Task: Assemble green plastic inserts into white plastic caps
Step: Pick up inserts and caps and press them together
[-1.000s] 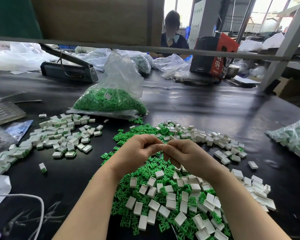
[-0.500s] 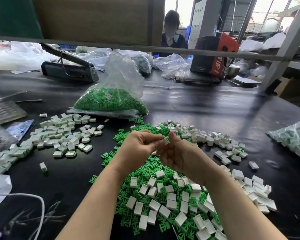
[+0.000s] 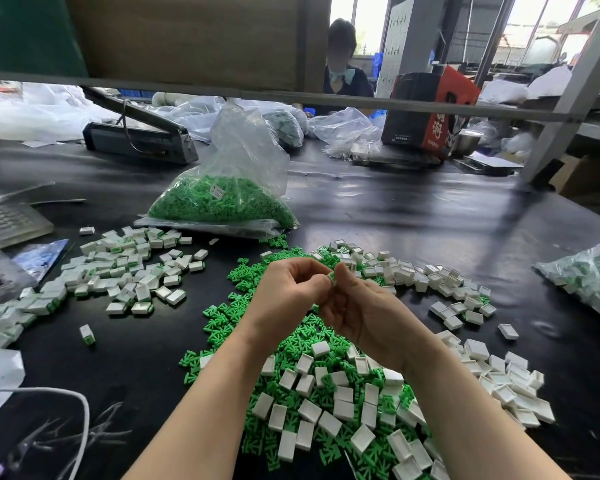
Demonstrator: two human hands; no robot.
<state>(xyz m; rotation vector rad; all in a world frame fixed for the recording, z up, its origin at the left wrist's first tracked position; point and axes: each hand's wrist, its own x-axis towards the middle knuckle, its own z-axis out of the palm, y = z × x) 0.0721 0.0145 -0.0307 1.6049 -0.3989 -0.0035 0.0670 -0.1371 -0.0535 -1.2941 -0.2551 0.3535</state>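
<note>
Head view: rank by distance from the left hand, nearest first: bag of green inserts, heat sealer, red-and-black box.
From the left hand:
1. bag of green inserts, straight beyond it.
2. heat sealer, farther back, to the left.
3. red-and-black box, far back, to the right.

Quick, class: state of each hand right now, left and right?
Left hand: fingers curled, pinching the small green-and-white piece.
Right hand: fingers curled, its grip pinching the same piece.
</note>
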